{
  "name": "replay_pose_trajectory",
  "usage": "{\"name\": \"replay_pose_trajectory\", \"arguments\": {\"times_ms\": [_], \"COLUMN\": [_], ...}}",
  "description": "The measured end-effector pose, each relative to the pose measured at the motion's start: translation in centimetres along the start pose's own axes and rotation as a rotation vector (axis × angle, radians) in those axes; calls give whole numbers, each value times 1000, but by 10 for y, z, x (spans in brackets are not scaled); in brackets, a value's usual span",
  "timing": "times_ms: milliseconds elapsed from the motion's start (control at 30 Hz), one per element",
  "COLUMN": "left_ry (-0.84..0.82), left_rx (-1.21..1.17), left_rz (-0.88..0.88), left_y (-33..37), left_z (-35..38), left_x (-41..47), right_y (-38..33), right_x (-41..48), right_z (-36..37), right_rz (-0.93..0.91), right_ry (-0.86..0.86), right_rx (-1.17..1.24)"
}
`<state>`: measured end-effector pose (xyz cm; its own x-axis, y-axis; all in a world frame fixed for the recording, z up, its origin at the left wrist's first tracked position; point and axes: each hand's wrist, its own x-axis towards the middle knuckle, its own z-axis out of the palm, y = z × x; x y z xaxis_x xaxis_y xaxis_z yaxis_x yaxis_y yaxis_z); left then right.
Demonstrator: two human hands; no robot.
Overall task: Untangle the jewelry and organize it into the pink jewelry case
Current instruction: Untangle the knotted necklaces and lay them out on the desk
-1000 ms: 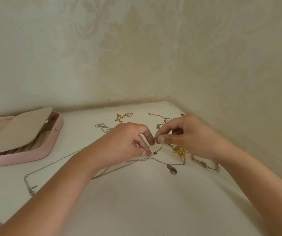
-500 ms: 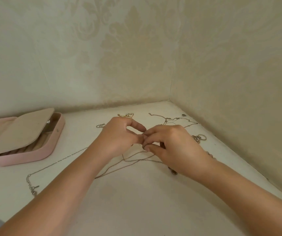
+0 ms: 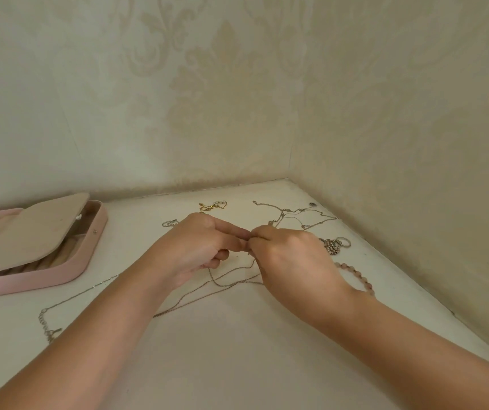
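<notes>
My left hand (image 3: 199, 247) and my right hand (image 3: 290, 261) meet fingertip to fingertip above the white tabletop, both pinching a thin silver chain (image 3: 225, 284) whose loops hang down and trail to the lower left. The pink jewelry case (image 3: 89, 250) lies open at the left, its beige inner flap (image 3: 30, 232) folded over the ring rolls. A gold chain (image 3: 212, 206) lies behind my left hand. A tangle of fine silver chains (image 3: 293, 216) lies behind my right hand. A pink bead bracelet (image 3: 355, 276) shows beside my right wrist.
A silver ring (image 3: 343, 241) and a chunky silver chain (image 3: 330, 246) lie near the right wall. A long silver chain with a clasp (image 3: 49, 327) runs toward the front left. Patterned walls (image 3: 385, 143) close in the table corner behind and to the right.
My right hand has moved left over the pendant and gold piece, hiding them, and closed in on my left hand. The pinched chain has risen off the table.
</notes>
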<state>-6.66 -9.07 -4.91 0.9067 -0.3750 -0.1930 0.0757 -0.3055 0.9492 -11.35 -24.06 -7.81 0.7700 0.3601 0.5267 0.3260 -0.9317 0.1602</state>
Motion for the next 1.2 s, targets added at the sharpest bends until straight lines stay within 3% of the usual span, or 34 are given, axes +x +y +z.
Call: {"name": "replay_pose_trajectory", "arguments": {"times_ms": [100, 233, 400, 467, 733, 1200], "left_ry": [24, 34, -32, -55, -175, -64], "left_rx": [172, 176, 108, 132, 169, 300], "left_rz": [78, 123, 207, 244, 334, 417], "left_y": [-1, 2, 6, 6, 9, 10], "left_z": [-2, -7, -11, -12, -12, -5], "left_x": [-1, -4, -8, -9, -13, -17], "right_y": [6, 12, 29, 34, 35, 31], "right_x": [0, 2, 6, 8, 8, 5], "right_z": [2, -10, -37, -44, -56, -58], "right_rz": [33, 103, 465, 518, 427, 308], "right_ry": [59, 101, -98, -108, -118, -118], "right_rx": [112, 391, 840, 947, 1000, 811]}}
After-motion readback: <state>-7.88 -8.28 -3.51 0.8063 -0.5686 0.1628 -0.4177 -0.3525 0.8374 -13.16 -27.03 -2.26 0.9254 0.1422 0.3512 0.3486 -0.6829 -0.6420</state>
